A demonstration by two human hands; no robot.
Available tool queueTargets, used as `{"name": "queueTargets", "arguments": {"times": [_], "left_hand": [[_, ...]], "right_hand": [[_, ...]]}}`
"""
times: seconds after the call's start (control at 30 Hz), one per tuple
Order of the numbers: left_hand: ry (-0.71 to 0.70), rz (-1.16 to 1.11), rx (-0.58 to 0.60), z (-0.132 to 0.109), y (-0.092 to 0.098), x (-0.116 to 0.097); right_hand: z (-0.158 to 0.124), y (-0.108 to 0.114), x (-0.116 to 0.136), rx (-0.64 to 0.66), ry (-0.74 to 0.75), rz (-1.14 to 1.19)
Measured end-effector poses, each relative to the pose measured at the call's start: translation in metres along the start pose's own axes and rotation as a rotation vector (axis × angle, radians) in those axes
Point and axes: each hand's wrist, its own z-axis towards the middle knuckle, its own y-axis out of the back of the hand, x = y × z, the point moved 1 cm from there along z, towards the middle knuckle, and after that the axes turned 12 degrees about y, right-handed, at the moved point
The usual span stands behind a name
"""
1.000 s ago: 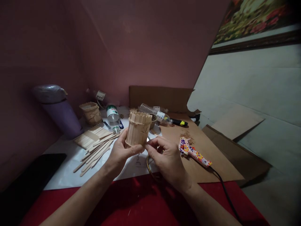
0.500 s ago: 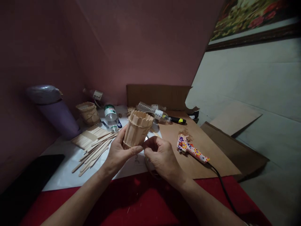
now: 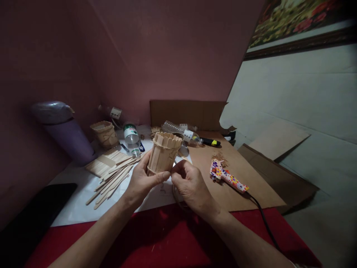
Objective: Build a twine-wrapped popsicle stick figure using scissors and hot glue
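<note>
In the head view, my left hand (image 3: 145,180) is wrapped round a cup covered in upright wooden craft sticks (image 3: 164,152), held slightly tilted above the table. Twine runs round the cup below its scalloped rim and again near its base. My right hand (image 3: 189,182) is closed in a pinch at the lower right of the cup, on a thin strand of twine (image 3: 176,195) that loops down under the hand. The fingertips hide most of the strand. Loose craft sticks (image 3: 111,182) lie fanned out left of my left hand.
A patterned glue gun (image 3: 228,176) lies on cardboard (image 3: 251,197) at right, its cord trailing forward. Behind are plastic bottles (image 3: 131,137), a utility knife (image 3: 210,142) and a second stick-covered cup (image 3: 104,134). A purple tumbler (image 3: 69,137) leans at left; a dark flat object (image 3: 55,204) lies nearer.
The cup has turned slightly and stands a little more upright in my left hand. My right hand has shifted barely to the right, still pinched.
</note>
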Motion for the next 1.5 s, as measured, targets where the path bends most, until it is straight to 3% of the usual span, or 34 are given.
{"name": "queueTargets", "arguments": {"times": [0.13, 0.37, 0.5, 0.77, 0.9, 1.03, 1.2, 1.5], "left_hand": [[0.01, 0.0, -0.016, 0.0, 0.0, 0.0], [0.033, 0.063, -0.056, -0.001, -0.001, -0.003], [0.045, 0.046, -0.074, 0.001, 0.0, -0.001], [0.055, -0.064, -0.067, 0.005, -0.003, 0.004], [0.075, -0.155, -0.072, 0.001, -0.005, -0.002], [0.158, -0.362, 0.029, -0.006, -0.007, -0.013], [0.251, -0.528, 0.228, -0.008, -0.003, -0.011], [0.267, -0.695, 0.272, -0.004, 0.008, -0.005]], "right_hand": [[0.003, 0.001, -0.001, 0.018, -0.022, 0.0], [0.005, 0.005, 0.0, 0.092, 0.202, -0.203], [0.007, 0.004, -0.005, 0.071, 0.281, -0.27], [0.009, -0.003, -0.009, -0.011, 0.148, -0.177], [0.021, 0.011, -0.019, -0.238, 0.092, -0.156], [0.031, 0.026, -0.024, -0.376, 0.085, -0.136], [0.023, 0.02, -0.013, -0.35, 0.25, 0.063], [0.011, 0.011, -0.008, -0.171, 0.21, 0.156]]}}
